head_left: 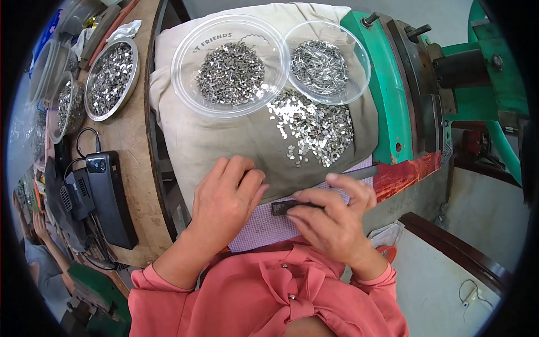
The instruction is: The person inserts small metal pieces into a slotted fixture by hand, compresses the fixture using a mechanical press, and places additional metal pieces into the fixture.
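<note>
Largest first: a draped cloth (236, 140) is spread through the middle of the frame, presumably so small metal is cushioned and kept from rolling. It is bounded at the right by a green machine (387, 84) and at the left by a wooden table (132, 168). The larger clear bowl (185, 84) is set at upper centre, its rim meeting or overlapping in view that of the smaller clear bowl (360, 62); stubby pieces are held in the first, thin slivers in the second, so a split by shape is likely. The loose pile (331, 135) of flat, shiny chips is laid just below the bowls, probably for short reaches. A lavender checked mat (261, 227) is laid at the near side. The left hand (224, 194) is held curled above the cloth at lower centre; whether anything is pinched can't be told. A dark bar (283, 208) is gripped between thumb and fingers of the right hand (337, 222), over the mat, its blunt end turned left (dark strip beyond the hand may be the same piece; can't be told). On edges: rightward travel is limited by the machine, forward travel by the bowl rims; most sliding room is offered by bare cloth left of the pile.
</note>
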Demonstrator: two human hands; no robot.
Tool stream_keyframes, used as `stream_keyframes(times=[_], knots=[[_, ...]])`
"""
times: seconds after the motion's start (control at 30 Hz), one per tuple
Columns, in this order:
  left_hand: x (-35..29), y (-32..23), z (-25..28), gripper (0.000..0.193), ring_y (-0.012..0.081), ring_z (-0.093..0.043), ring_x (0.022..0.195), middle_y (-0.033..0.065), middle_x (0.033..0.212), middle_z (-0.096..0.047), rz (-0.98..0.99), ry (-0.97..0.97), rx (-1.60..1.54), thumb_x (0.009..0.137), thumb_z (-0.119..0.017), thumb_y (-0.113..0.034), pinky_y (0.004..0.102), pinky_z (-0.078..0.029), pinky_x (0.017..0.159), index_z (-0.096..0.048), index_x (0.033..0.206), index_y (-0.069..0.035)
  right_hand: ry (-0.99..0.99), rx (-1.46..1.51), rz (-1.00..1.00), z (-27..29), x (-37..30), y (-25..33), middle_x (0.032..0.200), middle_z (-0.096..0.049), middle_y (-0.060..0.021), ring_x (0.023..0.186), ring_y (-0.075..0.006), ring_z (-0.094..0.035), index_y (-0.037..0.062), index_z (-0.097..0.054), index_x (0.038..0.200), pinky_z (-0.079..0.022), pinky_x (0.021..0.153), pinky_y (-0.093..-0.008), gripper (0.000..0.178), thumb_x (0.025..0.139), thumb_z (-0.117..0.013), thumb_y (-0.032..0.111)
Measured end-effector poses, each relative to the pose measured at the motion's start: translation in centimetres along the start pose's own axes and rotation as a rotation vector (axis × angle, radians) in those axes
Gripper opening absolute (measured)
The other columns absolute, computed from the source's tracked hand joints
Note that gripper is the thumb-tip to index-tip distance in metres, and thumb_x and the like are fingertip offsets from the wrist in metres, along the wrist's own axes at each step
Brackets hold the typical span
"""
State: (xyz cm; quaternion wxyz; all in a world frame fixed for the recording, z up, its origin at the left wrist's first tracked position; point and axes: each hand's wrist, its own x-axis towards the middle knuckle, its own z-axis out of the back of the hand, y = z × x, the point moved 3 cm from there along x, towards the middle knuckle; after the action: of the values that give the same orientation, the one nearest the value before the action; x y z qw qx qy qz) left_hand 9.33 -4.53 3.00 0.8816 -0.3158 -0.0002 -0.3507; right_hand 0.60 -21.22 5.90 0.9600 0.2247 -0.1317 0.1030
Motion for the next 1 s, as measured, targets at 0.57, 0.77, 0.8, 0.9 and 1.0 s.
stream_keyframes(times=[0.57, 0.77, 0.8, 0.9, 1.0], knots=[[-2.7, -1.3, 0.9, 0.025, 0.0284, -0.06, 0.077, 0.01, 0.091, -0.061, 0.032, 0.008, -0.169, 0.069, -0.078, 0.002, 0.0372, -0.049, 0.064, -0.064, 0.09, -0.003, -0.017, -0.051, -0.171, -0.2, -2.1, -1.0, 0.101, -0.067, 0.0075, 0.115, -0.0252, -0.049, 0.0244, -0.078, 0.085, -0.028, 0.098, -0.0396, 0.022, 0.064, -0.085, 0.024], [-3.6, -1.4, 0.4, 0.024, 0.0277, -0.061, 0.078, 0.0096, 0.09, -0.061, 0.096, -0.046, -0.161, 0.069, -0.079, 0.002, 0.0363, -0.049, 0.064, -0.065, 0.089, -0.003, 0.043, -0.001, -0.155, -1.0, -1.1, -1.3, 0.106, -0.067, 0.0059, 0.116, -0.0268, -0.049, 0.0222, -0.078, 0.087, -0.028, 0.097, -0.0409, 0.022, 0.066, -0.084, 0.023], [-3.6, -1.5, 0.3, 0.024, 0.0277, -0.061, 0.078, 0.0096, 0.09, -0.061, 0.096, -0.047, -0.161, 0.069, -0.079, 0.002, 0.0363, -0.049, 0.064, -0.065, 0.089, -0.003, 0.05, 0.006, -0.129, -1.1, -1.0, -1.4, 0.109, -0.066, 0.0079, 0.117, -0.0247, -0.05, 0.0239, -0.077, 0.088, -0.027, 0.095, -0.0402, 0.021, 0.067, -0.083, 0.024], [-3.9, -1.7, 0.0, 0.025, 0.0278, -0.061, 0.078, 0.0094, 0.091, -0.061, 0.084, -0.058, -0.172, 0.069, -0.079, 0.002, 0.0364, -0.049, 0.065, -0.065, 0.089, -0.003, 0.059, 0.016, -0.087, -1.3, -0.7, -1.2, 0.11, -0.066, 0.0082, 0.117, -0.0249, -0.049, 0.0226, -0.076, 0.086, -0.027, 0.095, -0.0422, 0.018, 0.068, -0.081, 0.023], [-4.4, -2.1, -0.5, 0.022, 0.0256, -0.061, 0.081, 0.007, 0.094, -0.061, 0.049, -0.074, -0.162, 0.072, -0.078, -0.005, 0.0367, -0.048, 0.068, -0.067, 0.09, -0.004, 0.06, 0.026, -0.044, -1.1, -0.5, -1.2, 0.11, -0.066, 0.0087, 0.117, -0.0244, -0.049, 0.0217, -0.074, 0.084, -0.026, 0.094, -0.0427, 0.017, 0.068, -0.08, 0.022]])
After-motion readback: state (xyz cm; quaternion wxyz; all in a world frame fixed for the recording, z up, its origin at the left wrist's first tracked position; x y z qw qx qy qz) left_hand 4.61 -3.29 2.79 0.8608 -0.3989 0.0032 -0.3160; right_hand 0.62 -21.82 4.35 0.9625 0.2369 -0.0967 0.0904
